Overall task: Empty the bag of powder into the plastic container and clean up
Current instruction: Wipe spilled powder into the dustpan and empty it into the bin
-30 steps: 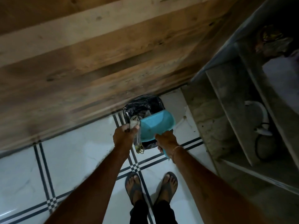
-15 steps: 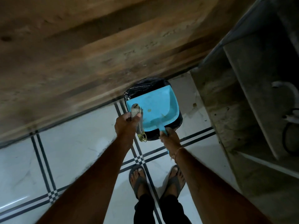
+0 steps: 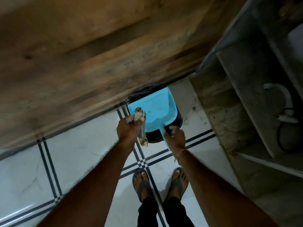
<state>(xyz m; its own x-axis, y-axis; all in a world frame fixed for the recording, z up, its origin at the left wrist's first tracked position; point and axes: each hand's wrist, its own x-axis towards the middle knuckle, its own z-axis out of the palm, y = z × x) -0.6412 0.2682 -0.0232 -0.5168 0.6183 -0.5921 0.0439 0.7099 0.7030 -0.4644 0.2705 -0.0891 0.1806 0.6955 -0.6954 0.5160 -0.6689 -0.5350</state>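
Note:
A turquoise dustpan (image 3: 154, 110) hangs flat over a black-lined bin (image 3: 177, 119) on the floor, its pan nearly bare with a few yellowish specks. My right hand (image 3: 174, 136) grips the dustpan's handle. My left hand (image 3: 130, 130) is closed around a small hand broom (image 3: 141, 126), whose frayed yellowish end points down beside the pan's left edge. The bin is mostly hidden beneath the dustpan.
A wooden door or panel (image 3: 82, 63) rises just behind the bin. Concrete shelves (image 3: 246, 104) stand to the right with a white fitting and black cable (image 3: 282, 117) inside. The floor is white tile with dark lines (image 3: 49, 161); my sandalled feet (image 3: 159, 182) stand below.
The dustpan has swung from tipped steeply into the bin to lying flat above it, showing its inside. Both hands have stayed over the bin; the view dipped closer.

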